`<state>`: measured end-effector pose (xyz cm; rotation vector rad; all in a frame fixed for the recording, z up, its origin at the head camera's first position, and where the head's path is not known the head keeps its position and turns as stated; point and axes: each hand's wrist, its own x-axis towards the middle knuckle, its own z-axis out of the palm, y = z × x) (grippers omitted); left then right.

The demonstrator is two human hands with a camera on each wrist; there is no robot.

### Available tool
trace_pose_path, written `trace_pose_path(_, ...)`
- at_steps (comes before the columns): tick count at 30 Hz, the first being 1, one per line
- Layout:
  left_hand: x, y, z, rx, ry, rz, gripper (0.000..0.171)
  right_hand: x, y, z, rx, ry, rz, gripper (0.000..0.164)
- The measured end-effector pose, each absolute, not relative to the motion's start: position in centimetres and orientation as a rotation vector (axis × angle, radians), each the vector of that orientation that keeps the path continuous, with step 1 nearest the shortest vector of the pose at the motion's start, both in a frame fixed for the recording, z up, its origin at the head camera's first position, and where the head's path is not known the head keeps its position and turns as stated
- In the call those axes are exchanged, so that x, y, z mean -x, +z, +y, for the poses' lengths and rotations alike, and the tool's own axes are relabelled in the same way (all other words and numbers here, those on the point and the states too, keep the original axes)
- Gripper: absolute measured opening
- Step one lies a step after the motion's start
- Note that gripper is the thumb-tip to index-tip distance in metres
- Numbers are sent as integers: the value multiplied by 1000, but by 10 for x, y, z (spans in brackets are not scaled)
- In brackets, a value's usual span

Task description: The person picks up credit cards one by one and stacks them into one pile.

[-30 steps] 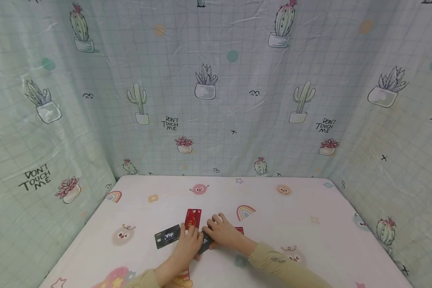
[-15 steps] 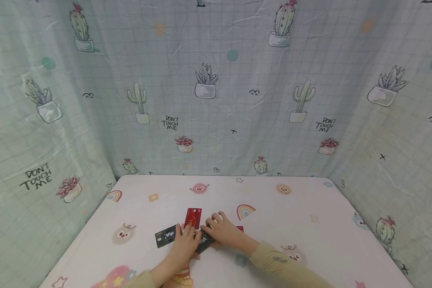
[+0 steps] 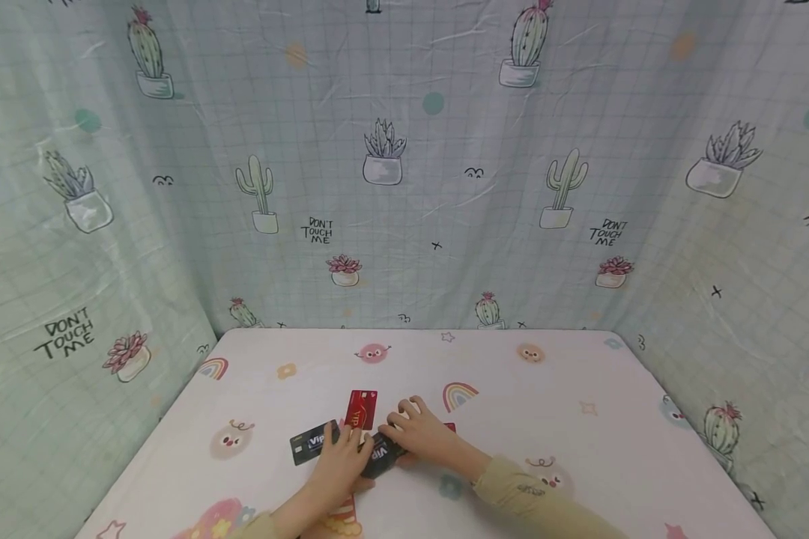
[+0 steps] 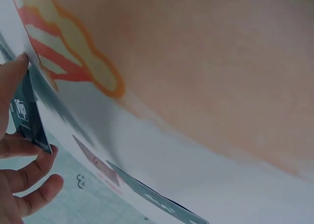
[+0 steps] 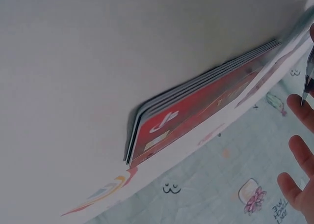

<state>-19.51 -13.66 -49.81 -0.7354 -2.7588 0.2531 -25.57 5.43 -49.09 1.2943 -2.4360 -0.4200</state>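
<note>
A black card with "Vip" lettering (image 3: 380, 454) is held up between my two hands over the pink table. My left hand (image 3: 339, 462) pinches it from the left; in the left wrist view the thumb and fingers are on the card's (image 4: 30, 113) ends. My right hand (image 3: 423, 436) pinches its right side, with a card corner (image 5: 309, 79) between thumb and index finger at the edge of the right wrist view. Another black Vip card (image 3: 310, 443) lies left of my left hand, partly covered by its fingers. A red VIP card (image 3: 362, 409) lies just beyond.
Partly hidden behind my right hand is a stack of several cards with a red one on top (image 5: 191, 111). The patterned table (image 3: 546, 404) is bounded by hanging cactus-print cloth (image 3: 438, 202) at the back and both sides.
My left hand has shifted slightly left and toward me, uncovering more of the held black card and its lettering. My right hand stays nearly in place. The lying cards have not moved.
</note>
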Motion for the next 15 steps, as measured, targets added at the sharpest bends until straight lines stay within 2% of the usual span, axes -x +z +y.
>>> trace_pose_path(15, 189, -495, -136, 743, 273, -2755, 69, 247, -491, 66, -1228, -353, -2459, 58)
